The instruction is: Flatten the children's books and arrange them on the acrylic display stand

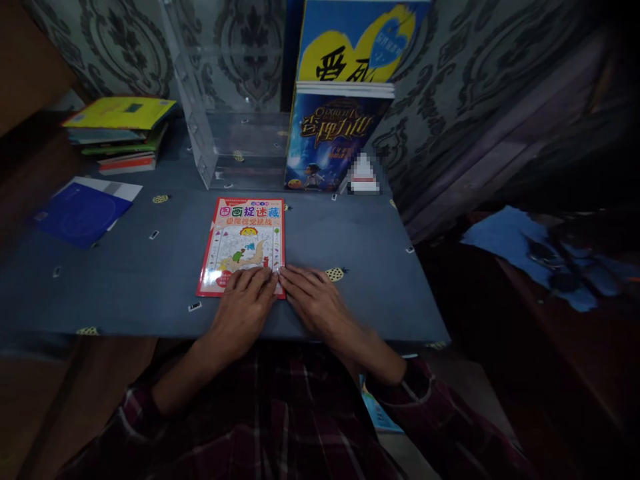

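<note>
A thin children's picture book (pixel 244 239) with a red and white cover lies flat on the grey-blue tablecloth (pixel 350 247) in front of me. My left hand (pixel 245 303) rests flat on the book's lower right corner, fingers together. My right hand (pixel 313 300) lies flat on the cloth just right of the book, its fingertips touching the book's lower right edge and my left fingertips. Neither hand grips anything.
A clear acrylic stand (pixel 225 127) and upright blue books (pixel 330 140) stand at the back by the patterned wall. A stack of books (pixel 120 133) sits at the back left, a blue folder (pixel 83 210) nearer. The table's right edge drops off beside a dark bench.
</note>
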`<action>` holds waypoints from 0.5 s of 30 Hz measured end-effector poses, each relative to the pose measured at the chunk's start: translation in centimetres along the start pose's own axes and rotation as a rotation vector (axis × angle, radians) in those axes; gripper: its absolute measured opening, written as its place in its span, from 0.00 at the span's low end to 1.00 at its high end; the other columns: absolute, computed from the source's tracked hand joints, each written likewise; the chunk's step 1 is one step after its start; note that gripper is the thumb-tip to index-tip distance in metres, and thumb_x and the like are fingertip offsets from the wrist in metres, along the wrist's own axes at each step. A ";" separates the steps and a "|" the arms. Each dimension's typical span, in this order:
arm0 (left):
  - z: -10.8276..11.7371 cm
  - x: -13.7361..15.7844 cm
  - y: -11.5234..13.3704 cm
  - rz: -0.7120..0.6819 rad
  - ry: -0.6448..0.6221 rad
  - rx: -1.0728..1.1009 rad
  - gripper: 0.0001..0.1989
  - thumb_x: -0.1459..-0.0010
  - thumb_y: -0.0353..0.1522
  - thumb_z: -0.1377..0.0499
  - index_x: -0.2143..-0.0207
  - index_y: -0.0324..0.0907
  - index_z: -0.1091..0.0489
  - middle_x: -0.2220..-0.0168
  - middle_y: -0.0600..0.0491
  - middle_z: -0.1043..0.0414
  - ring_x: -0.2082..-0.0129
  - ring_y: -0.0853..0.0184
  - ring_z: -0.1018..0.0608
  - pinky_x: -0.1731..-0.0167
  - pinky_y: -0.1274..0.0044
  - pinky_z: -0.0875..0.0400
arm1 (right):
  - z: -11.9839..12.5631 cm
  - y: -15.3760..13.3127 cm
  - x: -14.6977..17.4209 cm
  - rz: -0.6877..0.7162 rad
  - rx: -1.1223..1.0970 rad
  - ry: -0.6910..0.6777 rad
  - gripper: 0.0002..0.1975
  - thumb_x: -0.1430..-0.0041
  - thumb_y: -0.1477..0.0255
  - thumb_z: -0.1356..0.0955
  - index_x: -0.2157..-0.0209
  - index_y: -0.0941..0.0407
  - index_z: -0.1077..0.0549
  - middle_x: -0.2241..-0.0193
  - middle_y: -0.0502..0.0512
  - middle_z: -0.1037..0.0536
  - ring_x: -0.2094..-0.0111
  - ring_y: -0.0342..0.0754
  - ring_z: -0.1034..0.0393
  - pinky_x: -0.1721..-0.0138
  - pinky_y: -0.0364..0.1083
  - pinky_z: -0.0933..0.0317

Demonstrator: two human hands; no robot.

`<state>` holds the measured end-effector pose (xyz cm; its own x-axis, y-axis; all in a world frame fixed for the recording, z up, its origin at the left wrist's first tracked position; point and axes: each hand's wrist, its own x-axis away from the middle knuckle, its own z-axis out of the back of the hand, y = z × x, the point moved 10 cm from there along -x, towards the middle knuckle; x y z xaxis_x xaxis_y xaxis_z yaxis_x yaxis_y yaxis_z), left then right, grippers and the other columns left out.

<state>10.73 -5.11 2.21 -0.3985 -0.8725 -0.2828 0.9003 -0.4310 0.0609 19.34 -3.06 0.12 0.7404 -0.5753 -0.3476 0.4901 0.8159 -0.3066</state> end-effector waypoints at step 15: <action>0.5 2.0 1.7 0.008 0.009 -0.097 0.18 0.30 0.30 0.48 0.42 0.38 0.29 0.42 0.40 0.25 0.43 0.53 0.25 0.45 0.59 0.29 | 0.9 -1.5 1.2 0.026 0.066 -0.014 0.19 0.31 0.78 0.36 0.41 0.55 0.28 0.42 0.59 0.23 0.38 0.54 0.31 0.41 0.59 0.35</action>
<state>11.38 -7.73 2.17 -0.3901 -0.8735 -0.2913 0.9163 -0.3993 -0.0298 19.89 -4.95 1.01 0.7597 -0.5532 -0.3419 0.4991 0.8330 -0.2387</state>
